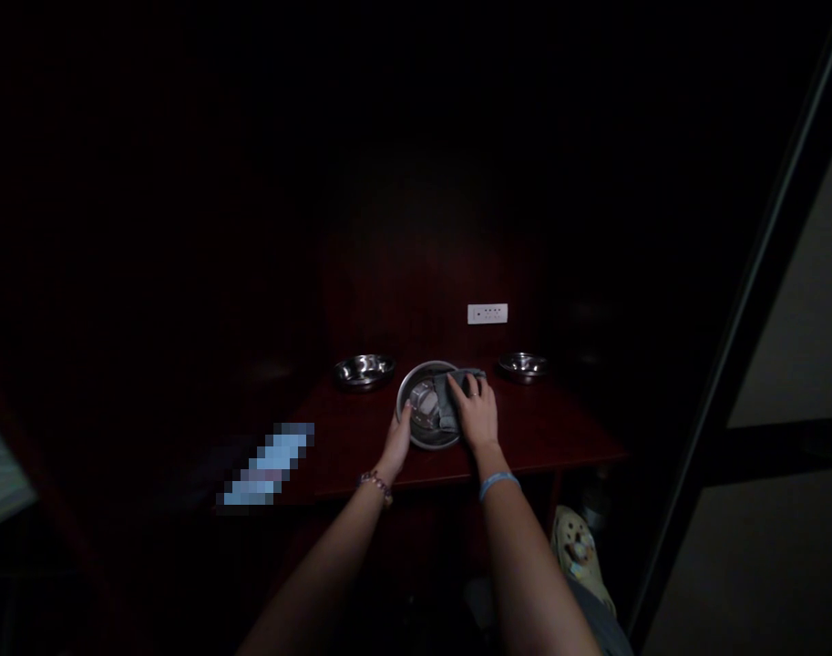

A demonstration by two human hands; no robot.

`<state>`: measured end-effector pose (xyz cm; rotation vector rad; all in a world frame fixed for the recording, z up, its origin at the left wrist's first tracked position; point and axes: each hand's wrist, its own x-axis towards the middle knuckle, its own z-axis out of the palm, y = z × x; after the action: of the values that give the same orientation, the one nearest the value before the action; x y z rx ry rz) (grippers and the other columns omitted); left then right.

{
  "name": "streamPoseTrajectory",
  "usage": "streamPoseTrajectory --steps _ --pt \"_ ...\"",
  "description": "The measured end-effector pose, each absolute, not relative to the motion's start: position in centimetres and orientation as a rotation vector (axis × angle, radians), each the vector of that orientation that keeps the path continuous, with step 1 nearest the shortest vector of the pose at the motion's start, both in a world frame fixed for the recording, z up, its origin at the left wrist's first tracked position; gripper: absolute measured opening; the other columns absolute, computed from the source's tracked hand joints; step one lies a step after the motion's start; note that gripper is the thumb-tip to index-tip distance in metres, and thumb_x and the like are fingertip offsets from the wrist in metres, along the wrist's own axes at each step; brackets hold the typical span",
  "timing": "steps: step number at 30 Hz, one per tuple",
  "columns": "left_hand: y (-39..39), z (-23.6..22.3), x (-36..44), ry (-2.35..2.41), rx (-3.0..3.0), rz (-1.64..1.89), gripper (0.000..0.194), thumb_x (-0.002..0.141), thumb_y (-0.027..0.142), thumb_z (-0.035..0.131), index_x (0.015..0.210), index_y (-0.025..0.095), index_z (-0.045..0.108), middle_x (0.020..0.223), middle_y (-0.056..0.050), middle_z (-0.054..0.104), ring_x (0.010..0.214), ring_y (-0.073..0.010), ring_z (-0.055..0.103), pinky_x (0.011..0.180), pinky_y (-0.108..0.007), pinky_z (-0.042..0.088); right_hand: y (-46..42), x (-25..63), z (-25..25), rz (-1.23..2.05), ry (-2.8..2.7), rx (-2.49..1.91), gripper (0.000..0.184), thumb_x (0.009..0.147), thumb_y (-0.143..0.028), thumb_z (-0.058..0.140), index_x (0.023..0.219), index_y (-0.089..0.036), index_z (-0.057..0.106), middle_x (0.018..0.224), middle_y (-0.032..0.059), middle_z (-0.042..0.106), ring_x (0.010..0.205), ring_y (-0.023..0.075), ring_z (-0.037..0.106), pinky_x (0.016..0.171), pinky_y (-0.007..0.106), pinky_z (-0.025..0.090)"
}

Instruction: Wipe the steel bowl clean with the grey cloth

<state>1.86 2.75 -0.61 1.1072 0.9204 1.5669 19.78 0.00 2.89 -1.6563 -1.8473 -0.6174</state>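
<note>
A shiny metal bowl (422, 435) is tilted toward me above the front part of a dark red shelf. My left hand (394, 445) grips its left rim, the thumb lying over the edge. A grey cloth (449, 410) covers the bowl's right inner side and hangs over the rim. On that cloth is my right hand (479, 412), fingers bent and pressing it against the bowl. Two other metal bowls stand farther back: one bowl (364, 372) at the left, a smaller-looking bowl (523, 367) at the right.
The dark red shelf (552, 428) has its front edge just below my hands. A white power socket (487, 313) sits on the back wall. Below the shelf at right is a pale clog (580, 551). A blurred-out bright patch (269, 469) shows at left. Much of the surroundings is dark.
</note>
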Motion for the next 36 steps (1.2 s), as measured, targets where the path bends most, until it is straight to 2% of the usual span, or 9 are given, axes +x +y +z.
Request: streamPoseTrajectory --steps 5,7,13,20,26,28,31,33,36 --pt "2.9 -0.7 1.8 0.941 1.097 1.555 0.046 0.100 0.045 0.060 0.137 0.019 0.065 0.143 -0.013 0.067 0.140 -0.0281 0.058 0.123 -0.046 0.040 0.0 19.9 2.8 -0.645 -1.854 -1.581 0.068 0.096 -0.010 0.049 0.160 -0.031 0.042 0.170 0.0083 0.036 0.156 0.0326 0.031 0.123 0.051 0.030" --pt "2.9 -0.7 1.8 0.941 1.092 1.550 0.045 0.099 0.045 0.060 0.136 0.018 0.066 0.143 -0.013 0.067 0.139 -0.0284 0.059 0.122 -0.046 0.040 0.0 19.8 2.6 -0.627 -1.833 -1.606 0.068 0.095 -0.015 0.054 0.160 -0.031 0.042 0.173 0.0088 0.030 0.157 0.0345 0.028 0.124 0.053 0.028" --pt "3.0 -1.0 1.6 0.914 1.151 1.591 0.050 0.096 0.047 0.064 0.138 0.020 0.064 0.144 -0.013 0.067 0.140 -0.0276 0.058 0.123 -0.045 0.038 0.4 19.4 1.5 -0.478 -1.796 -1.749 0.068 0.101 -0.042 0.052 0.165 -0.028 0.032 0.174 0.0143 0.024 0.152 0.0363 0.038 0.122 0.052 0.032" --pt "2.9 -0.8 1.7 0.913 1.167 1.596 0.052 0.097 0.047 0.063 0.140 0.019 0.063 0.146 -0.013 0.066 0.138 -0.0284 0.059 0.122 -0.045 0.039 0.8 19.5 1.0 -0.431 -1.784 -1.813 0.074 0.102 -0.055 0.046 0.167 -0.025 0.026 0.174 0.0166 0.024 0.153 0.0351 0.039 0.123 0.051 0.032" --pt "2.4 -0.4 1.8 0.907 1.178 1.594 0.052 0.097 0.047 0.064 0.142 0.021 0.062 0.147 -0.012 0.065 0.142 -0.0267 0.056 0.124 -0.044 0.037 1.0 19.8 0.9 -0.530 -1.772 -1.777 0.072 0.101 -0.039 0.053 0.166 -0.025 0.029 0.174 0.0164 0.022 0.155 0.0351 0.035 0.125 0.053 0.027" --pt "2.3 -0.3 1.8 0.895 1.182 1.585 0.051 0.098 0.045 0.062 0.144 0.022 0.061 0.147 -0.011 0.065 0.142 -0.0260 0.056 0.124 -0.044 0.037 1.1 19.9 1.0 -0.596 -1.751 -1.717 0.068 0.100 -0.032 0.051 0.165 -0.024 0.032 0.174 0.0154 0.023 0.157 0.0345 0.030 0.127 0.054 0.022" --pt "2.1 -0.2 1.9 0.894 1.178 1.560 0.048 0.100 0.041 0.059 0.144 0.022 0.060 0.148 -0.010 0.064 0.142 -0.0257 0.056 0.124 -0.043 0.037 1.3 20.1 1.0 -0.673 -1.733 -1.630 0.065 0.100 -0.021 0.043 0.164 -0.021 0.035 0.174 0.0126 0.024 0.160 0.0306 0.024 0.130 0.050 0.017" --pt "2.0 -0.2 1.9 0.907 1.174 1.547 0.046 0.101 0.039 0.058 0.144 0.021 0.061 0.149 -0.010 0.063 0.141 -0.0259 0.057 0.123 -0.042 0.038 1.4 20.2 0.8 -0.682 -1.717 -1.608 0.063 0.100 -0.017 0.037 0.164 -0.020 0.036 0.173 0.0115 0.028 0.158 0.0285 0.027 0.130 0.047 0.017" --pt "2.0 -0.1 2.0 0.922 1.159 1.535 0.044 0.101 0.037 0.057 0.141 0.019 0.062 0.147 -0.012 0.065 0.138 -0.0265 0.059 0.122 -0.042 0.040 1.4 20.1 0.7 -0.648 -1.683 -1.630 0.061 0.102 -0.016 0.032 0.163 -0.024 0.039 0.165 0.0122 0.043 0.150 0.0294 0.040 0.126 0.049 0.024"
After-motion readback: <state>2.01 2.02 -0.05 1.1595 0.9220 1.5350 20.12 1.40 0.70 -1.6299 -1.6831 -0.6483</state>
